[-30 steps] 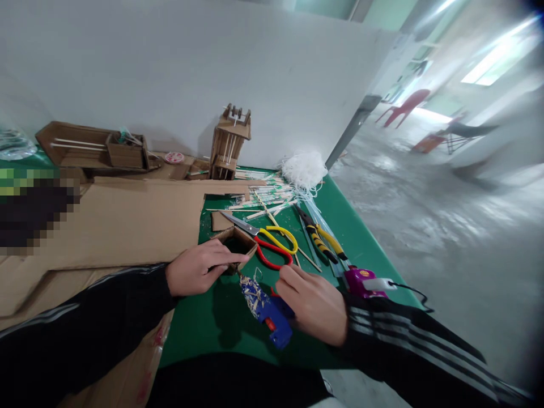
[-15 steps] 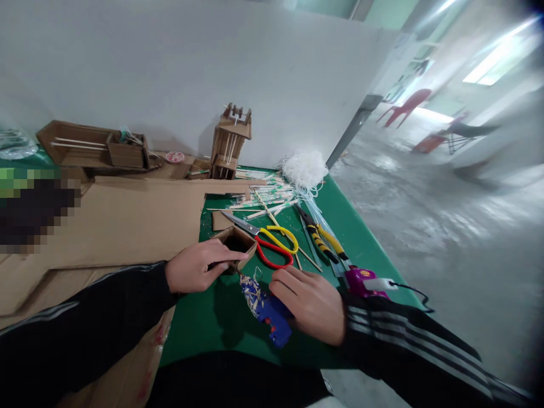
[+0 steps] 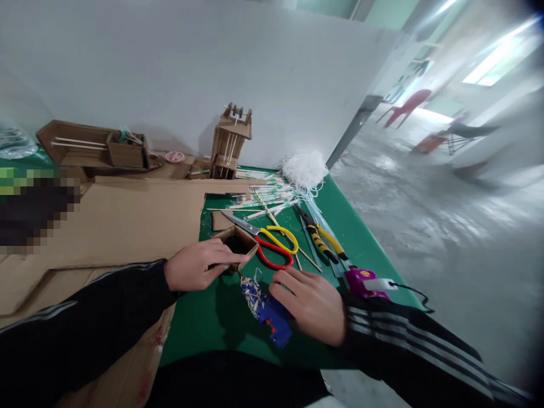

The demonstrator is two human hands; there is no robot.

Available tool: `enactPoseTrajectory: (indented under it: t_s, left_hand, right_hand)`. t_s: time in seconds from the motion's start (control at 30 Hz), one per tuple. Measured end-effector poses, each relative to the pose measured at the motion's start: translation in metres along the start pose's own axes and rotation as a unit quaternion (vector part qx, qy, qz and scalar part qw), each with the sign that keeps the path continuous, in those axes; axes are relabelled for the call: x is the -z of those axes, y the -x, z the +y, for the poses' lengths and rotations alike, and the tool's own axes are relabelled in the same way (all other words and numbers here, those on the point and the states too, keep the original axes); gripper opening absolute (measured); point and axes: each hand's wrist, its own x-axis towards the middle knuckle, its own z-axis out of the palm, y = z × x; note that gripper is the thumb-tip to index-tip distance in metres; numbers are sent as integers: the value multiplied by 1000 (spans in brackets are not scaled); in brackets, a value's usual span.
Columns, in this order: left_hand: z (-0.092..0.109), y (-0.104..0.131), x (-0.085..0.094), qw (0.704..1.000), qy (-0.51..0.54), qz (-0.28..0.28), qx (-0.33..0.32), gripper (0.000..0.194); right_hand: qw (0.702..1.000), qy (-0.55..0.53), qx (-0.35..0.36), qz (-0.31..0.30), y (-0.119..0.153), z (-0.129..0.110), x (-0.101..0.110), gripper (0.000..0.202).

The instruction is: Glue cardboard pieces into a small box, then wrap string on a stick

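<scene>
From where I stand, the left hand (image 3: 198,263) grips a small box (image 3: 248,238) near the middle of the green table (image 3: 195,334). Its index finger lies straight along the near side, with the thumb just below, the two pinching the cardboard; the other fingers are bent and partly hidden. The box is open at the top, its inside dark.

The right hand (image 3: 312,303), closer to the near edge, has its fingers bent and pressed together around a blue glue gun (image 3: 266,311); the fingertips are out of my sight, and I cannot tell whether the trigger is squeezed. The gun's nozzle points at the box's near corner; whether they touch I cannot tell. Whitish shreds cling to its front.

Just beyond the box lie the scissors (image 3: 255,229), with one yellow and one red handle, beside a cardboard scrap (image 3: 222,221). Along the right edge are the pliers (image 3: 318,235) and, nearer, a purple tool (image 3: 360,281) with a black cord. A white tangle (image 3: 304,170) sits at the far right corner, next to scattered sticks (image 3: 272,195). A cardboard tower (image 3: 229,141) stands at the far edge, and a big cardboard sheet (image 3: 144,221) covers much of the left.
</scene>
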Motion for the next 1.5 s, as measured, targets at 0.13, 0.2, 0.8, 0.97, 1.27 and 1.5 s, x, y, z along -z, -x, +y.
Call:
enactPoseTrajectory:
  t_s: [0.13,0.2,0.8,0.97,1.27,1.5]
  left_hand:
    - [0,-1,-1,1000,3,8,-11,42]
    - [0,-1,-1,1000,2,13,-16,42]
    - [1,-2,0,1000,-4,17,-21,42]
    - [0,-2,0,1000,-1,21,-17,42]
    - [2,-2,0,1000,5,14,-4,42]
    - [1,-1,-1,1000,9,15,0,43]
  right_hand:
    - [1000,-3,15,20,1,3,-4,11]
    - [1000,-5,17,22,1,3,-4,13]
    - [1000,-5,3,-3,-2,0,0,16]
    - [1000,1,-11,-17,-2,-1,2,16]
    - [1000,5,-10,-6,-2,-1,3,17]
    - [1000,1,5,19,-1,1,-1,9]
